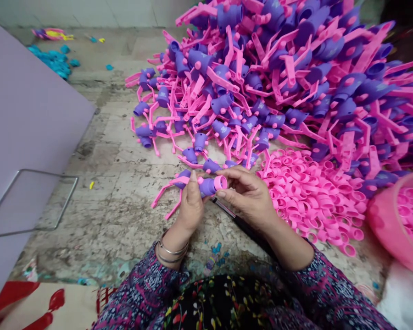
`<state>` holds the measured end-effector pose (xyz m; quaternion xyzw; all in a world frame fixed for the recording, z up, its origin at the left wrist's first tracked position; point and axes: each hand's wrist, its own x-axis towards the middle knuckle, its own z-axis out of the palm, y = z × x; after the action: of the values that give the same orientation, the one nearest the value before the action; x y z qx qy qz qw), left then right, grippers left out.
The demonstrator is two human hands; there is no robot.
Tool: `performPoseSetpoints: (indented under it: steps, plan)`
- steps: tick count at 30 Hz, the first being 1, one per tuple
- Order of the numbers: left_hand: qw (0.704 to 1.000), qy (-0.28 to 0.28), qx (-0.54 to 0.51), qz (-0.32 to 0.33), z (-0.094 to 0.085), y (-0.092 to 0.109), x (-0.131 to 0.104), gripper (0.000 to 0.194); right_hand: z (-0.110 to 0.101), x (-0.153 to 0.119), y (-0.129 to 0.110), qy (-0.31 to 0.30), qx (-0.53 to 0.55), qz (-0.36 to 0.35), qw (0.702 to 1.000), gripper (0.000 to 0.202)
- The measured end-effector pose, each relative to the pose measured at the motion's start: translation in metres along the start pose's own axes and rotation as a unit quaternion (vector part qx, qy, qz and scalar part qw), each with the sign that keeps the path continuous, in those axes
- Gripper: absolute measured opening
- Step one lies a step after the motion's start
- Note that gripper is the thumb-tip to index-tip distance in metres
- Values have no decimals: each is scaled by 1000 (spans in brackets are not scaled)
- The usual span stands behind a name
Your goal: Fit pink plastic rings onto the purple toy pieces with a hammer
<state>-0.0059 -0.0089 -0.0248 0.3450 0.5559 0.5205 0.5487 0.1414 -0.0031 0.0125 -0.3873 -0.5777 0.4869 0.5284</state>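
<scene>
Black floral cloth (223, 305) lying nearest; left hand (192, 206) wrapping grip round purple plastic tube (207, 187), axis running crosswise; right hand (253, 197) pinching pink plastic ring (221, 182) at right end.

A lilac panel (30, 105) is filling the left side, and a bent metal wire (67, 202) is crossing its lower edge. Behind it, turquoise pieces (55, 62) are lying clustered on the stained floor (113, 197), near a pale wall (89, 11). A small yellow piece (92, 185) is resting alone just beside the wire. A cream-and-red sheet (75, 302) is showing at lower left, while something white and crumpled (402, 298) is sitting at lower right.
</scene>
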Motion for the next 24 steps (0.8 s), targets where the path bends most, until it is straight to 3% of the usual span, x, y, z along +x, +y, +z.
performPoseSetpoints:
  steps: [7,24]
  plan:
    - [999,-1,-37,-1,6,7,-2,44,-1,1,-9,4,-95,-77,992,27]
    - [1000,-14,-6,21,5,3,0,43,-3,3,-11,-10,-187,-142,972,19]
